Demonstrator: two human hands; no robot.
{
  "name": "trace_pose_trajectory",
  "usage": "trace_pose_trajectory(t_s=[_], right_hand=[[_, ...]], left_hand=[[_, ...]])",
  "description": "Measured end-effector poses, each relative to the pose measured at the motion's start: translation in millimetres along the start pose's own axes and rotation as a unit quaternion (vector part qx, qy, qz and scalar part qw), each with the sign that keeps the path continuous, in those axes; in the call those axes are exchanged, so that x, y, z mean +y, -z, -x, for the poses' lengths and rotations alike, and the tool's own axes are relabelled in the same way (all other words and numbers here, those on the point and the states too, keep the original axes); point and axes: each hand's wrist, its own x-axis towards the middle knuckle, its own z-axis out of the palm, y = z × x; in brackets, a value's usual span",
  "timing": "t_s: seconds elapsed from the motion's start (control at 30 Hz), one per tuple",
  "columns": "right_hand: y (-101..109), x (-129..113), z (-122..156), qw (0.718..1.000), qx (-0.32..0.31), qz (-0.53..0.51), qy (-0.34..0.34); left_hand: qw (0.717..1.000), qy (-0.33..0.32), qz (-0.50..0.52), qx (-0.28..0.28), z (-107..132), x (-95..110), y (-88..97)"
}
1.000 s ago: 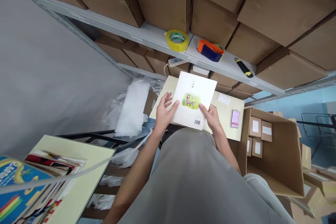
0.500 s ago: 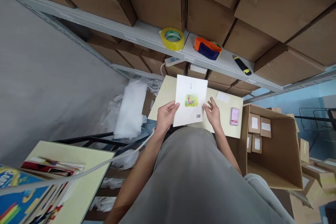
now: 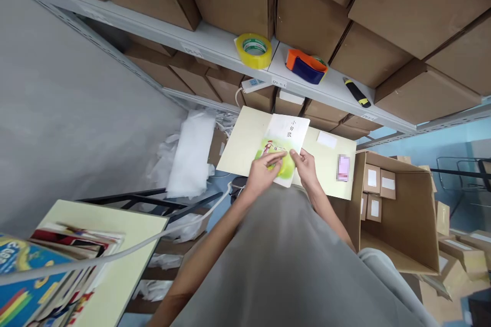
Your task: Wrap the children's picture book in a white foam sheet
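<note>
A thin white and green children's book (image 3: 290,135) is tilted above the table, its cover with a small picture and Chinese characters facing me. My right hand (image 3: 306,167) grips its right edge, thumb on the cover and fingers behind. Across the lower part of the cover reaches my left hand (image 3: 264,171), its fingers stretched toward my right thumb and touching the cover. Part of the cover picture is hidden by those fingers. Beneath the book is a pale yellow table (image 3: 240,143).
A white paper slip (image 3: 327,139) and a blurred pink item (image 3: 343,167) lie on the table. An open carton (image 3: 406,214) with small boxes stands right. The shelf ahead bears yellow tape (image 3: 253,51), a tape dispenser (image 3: 306,66) and a cutter knife (image 3: 356,93). Books (image 3: 34,276) lie lower left.
The book has turned from its back, with the barcode, to its front cover. My left hand has moved from the left edge onto the cover, and my right hand has closed on the right edge.
</note>
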Motion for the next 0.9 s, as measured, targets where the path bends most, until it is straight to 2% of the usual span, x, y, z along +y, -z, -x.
trace_pose_trajectory(t_s=[0.03, 0.13, 0.2, 0.27, 0.33, 0.4, 0.43, 0.53, 0.57, 0.63, 0.73, 0.8, 0.9], right_hand=[[5, -2, 0, 1.000, -0.009, -0.014, -0.010], [17, -9, 4, 0.999, -0.037, -0.028, -0.029], [22, -13, 7, 0.998, -0.046, -0.020, -0.032], [26, -13, 8, 0.998, -0.055, -0.015, -0.031], [30, -10, 7, 0.997, -0.065, -0.018, -0.031], [35, -1, 1, 0.997, -0.065, -0.020, -0.030], [37, 6, -4, 0.998, -0.057, -0.018, -0.028], [41, 28, -24, 1.000, -0.015, -0.010, -0.020], [40, 35, -31, 1.000, -0.003, -0.009, -0.020], [37, 48, -45, 0.999, 0.012, -0.018, -0.024], [30, 60, -55, 0.998, 0.011, -0.055, -0.022], [29, 63, -54, 0.997, 0.004, -0.072, -0.017], [36, 59, -46, 0.998, 0.020, -0.054, -0.020]], left_hand=[[0.999, 0.008, 0.023, 0.021, -5, -1, 7.5], [0.989, 0.008, 0.050, 0.136, -22, -8, 35.8], [0.983, 0.007, 0.053, 0.175, -31, -14, 53.3], [0.986, 0.036, 0.056, 0.152, -36, -19, 64.8], [0.991, 0.087, 0.060, 0.083, -37, -22, 68.1], [0.992, 0.110, 0.049, 0.042, -35, -19, 62.9], [0.994, 0.100, 0.027, 0.046, -33, -15, 57.1], [0.990, -0.007, -0.110, 0.083, -22, 0, 28.4], [0.983, -0.051, -0.164, 0.070, -17, 5, 16.3], [0.961, -0.134, -0.243, -0.002, -6, 14, -8.1], [0.924, -0.200, -0.316, -0.083, 8, 20, -33.4], [0.916, -0.209, -0.327, -0.097, 11, 19, -37.4], [0.942, -0.182, -0.272, -0.074, 1, 13, -24.9]])
